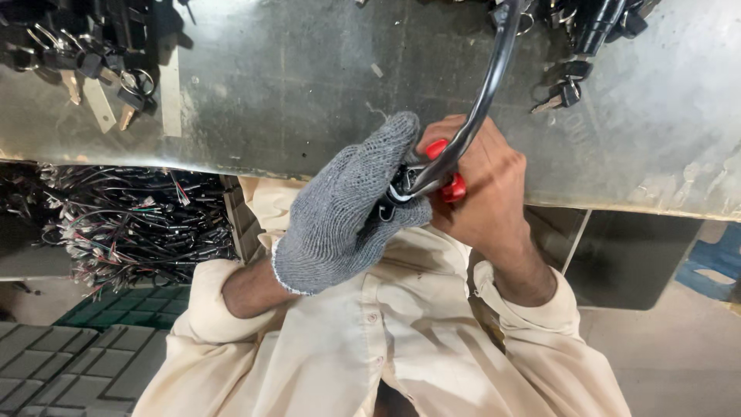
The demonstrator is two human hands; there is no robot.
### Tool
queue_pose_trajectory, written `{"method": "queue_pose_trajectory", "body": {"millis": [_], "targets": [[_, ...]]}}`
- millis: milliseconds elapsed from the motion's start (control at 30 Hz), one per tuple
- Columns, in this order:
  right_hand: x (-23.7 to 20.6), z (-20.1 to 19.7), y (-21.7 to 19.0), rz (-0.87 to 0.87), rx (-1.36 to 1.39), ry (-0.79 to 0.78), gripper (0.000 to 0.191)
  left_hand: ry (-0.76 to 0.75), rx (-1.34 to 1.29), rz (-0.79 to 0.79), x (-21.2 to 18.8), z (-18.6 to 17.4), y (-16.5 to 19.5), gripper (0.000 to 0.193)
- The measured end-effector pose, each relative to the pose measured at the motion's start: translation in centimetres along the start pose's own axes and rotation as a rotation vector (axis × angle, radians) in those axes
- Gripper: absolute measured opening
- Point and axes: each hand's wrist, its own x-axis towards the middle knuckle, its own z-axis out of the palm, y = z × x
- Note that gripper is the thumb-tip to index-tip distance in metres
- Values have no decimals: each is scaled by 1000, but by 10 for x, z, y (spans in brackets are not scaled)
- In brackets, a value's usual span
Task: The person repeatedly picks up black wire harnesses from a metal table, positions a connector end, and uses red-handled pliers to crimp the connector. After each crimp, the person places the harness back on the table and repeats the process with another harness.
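My left hand [351, 208], in a grey knit glove, is wrapped around the base of a black curved lever assembly [486, 85] at the edge of the metal workbench [293, 85]. My bare right hand [486, 189] grips the same part from the right, holding a red-handled tool [454, 188] against it. The lever's black arm rises from between my hands toward the top of the view. Where the two hands meet, the part's joint is mostly hidden by fingers.
Piles of black key-and-switch parts lie at the bench's top left [85, 54] and top right [575, 77]. A heap of wire harnesses [131, 224] fills a crate below the bench on the left. Grey moulded trays [54, 371] sit bottom left.
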Motion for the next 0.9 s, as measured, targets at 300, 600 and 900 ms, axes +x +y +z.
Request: {"method": "queue_pose_trajectory", "body": {"millis": [300, 600, 900], "targets": [[-15, -7, -5, 59, -271, 51, 29, -70, 140, 58, -3, 4, 0, 69], [-16, -3, -12, 182, -349, 21, 29, -57, 530, 158, -6, 6, -11, 67], [-14, 3, -25, 269, -124, -17, 30, -56, 510, 138, -5, 4, -24, 74]]}}
